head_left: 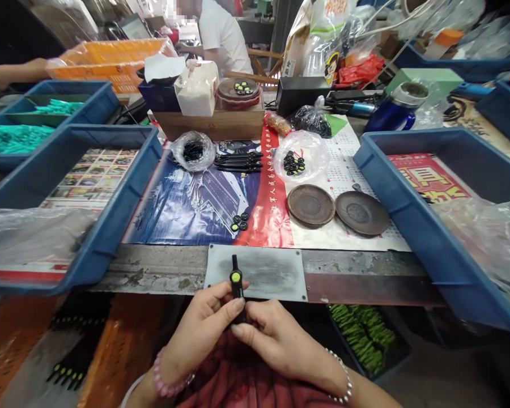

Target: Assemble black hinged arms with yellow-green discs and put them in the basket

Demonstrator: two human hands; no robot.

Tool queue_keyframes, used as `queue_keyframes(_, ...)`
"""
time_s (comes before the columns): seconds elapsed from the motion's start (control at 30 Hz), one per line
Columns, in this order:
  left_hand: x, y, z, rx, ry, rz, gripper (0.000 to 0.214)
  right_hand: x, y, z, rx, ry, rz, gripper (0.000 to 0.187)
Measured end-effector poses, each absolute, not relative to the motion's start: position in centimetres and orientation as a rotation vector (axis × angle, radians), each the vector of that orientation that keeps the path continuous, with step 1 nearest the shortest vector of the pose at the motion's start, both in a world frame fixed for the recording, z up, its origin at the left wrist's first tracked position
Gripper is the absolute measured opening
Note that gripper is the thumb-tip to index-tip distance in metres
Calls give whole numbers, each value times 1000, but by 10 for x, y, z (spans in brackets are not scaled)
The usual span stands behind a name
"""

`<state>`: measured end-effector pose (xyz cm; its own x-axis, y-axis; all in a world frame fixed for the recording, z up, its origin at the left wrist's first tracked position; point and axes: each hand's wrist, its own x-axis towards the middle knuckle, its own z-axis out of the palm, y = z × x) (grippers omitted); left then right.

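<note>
On the bench beyond the hands lies a grey metal plate, and behind it a poster with a small cluster of black-and-yellow buttons. To the right of these sit two brown dishes side by side. Further back are two clear bags of dark pieces with a row of black sticks between them. A blue tray flanks the poster on the left and another blue tray on the right. Under the bench at the right, a bin holds green pieces. A person in a white shirt sits at the far side. Nothing comes between the camera and the hands.

Close in, low at the centre, a black part with a yellow button stands upright in front of the plate's near edge. The left hand pinches it between thumb and forefinger just below the button. The right hand is closed on its lower end, fingertips meeting the left's. The top of the part pokes clear above both hands.
</note>
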<state>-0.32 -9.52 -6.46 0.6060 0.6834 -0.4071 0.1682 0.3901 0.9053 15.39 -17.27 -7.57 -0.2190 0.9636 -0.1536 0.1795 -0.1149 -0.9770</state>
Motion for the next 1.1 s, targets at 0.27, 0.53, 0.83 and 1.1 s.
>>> queue_keyframes(0.27,-12,-95,-61,1158,924,310,38,155,-178,-78,-1324,-1475,1457,28)
queue_keyframes(0.53,-38,-84,-61,1069,688,-10,34,184,-185,-70,-1107,-1481,1808,37)
queue_keyframes(0.83,-33,-92,-97,568,366,185,65,166,-186,-77,-862,-1095,1938,44)
queue_keyframes(1.1,-23,-105,-93,491,419,322,39,145,-187,-78,-858,-945,1913,46)
